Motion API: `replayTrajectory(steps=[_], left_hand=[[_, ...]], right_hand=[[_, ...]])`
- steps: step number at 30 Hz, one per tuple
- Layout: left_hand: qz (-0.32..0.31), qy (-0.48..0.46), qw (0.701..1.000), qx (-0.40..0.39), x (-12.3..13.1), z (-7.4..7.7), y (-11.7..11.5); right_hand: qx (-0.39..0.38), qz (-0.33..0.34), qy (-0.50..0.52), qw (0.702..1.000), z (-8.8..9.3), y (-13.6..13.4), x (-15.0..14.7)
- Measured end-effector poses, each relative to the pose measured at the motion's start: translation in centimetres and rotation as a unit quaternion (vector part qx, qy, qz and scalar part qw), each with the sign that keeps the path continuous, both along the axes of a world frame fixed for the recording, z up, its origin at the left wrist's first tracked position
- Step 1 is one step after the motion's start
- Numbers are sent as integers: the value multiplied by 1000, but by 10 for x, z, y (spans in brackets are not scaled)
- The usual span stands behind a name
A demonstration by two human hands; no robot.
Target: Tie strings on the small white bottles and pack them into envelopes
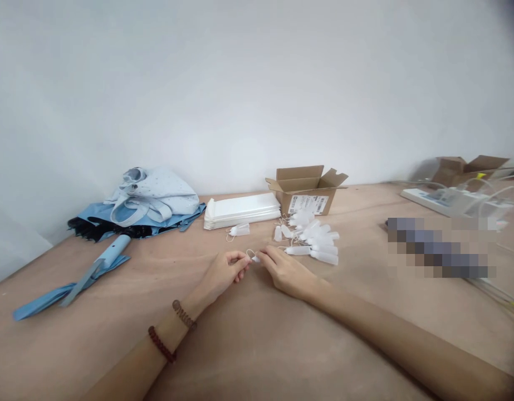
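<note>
Above the table's middle, my left hand (229, 268) is closed in a pinch at a thin pale string loop (250, 252). My right hand (282, 270) is closed on the small white tag-like piece (255, 259) that the loop belongs to; most of that piece is hidden by the fingers. Just beyond my right hand lies a loose pile of similar translucent white pieces (319, 239) with strings. A few more of them (240, 229) lie apart on the left, in front of a stack of flat white packs (242, 210).
An open cardboard box (307, 189) with labels stands behind the pile. On the left are a pale blue fabric bag (156, 192) and a blue umbrella (110, 253). At right, a power strip (427, 200) with cables, another carton (461, 170) and a pixelated dark object (436, 248).
</note>
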State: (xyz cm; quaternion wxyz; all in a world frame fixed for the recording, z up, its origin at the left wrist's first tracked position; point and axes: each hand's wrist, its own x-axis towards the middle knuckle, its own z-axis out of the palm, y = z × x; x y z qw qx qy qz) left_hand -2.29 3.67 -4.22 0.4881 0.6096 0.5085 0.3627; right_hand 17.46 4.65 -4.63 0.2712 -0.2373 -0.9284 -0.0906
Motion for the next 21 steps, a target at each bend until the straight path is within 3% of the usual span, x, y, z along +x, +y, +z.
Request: replayTrajectory(steps=[5,13,21], left_hand=[[-44,-6,998,-54,-2,6,4],[1,7,1000,-28,-3,19,-2],[-1,-5,1000,-23,-5,13,0]], right_hand=[[-9,-4,22,1000,-1,0,-3],[-8,-16,39,999,-3,1,-2],[-17,-7,4,1000,-2,-2,-3]])
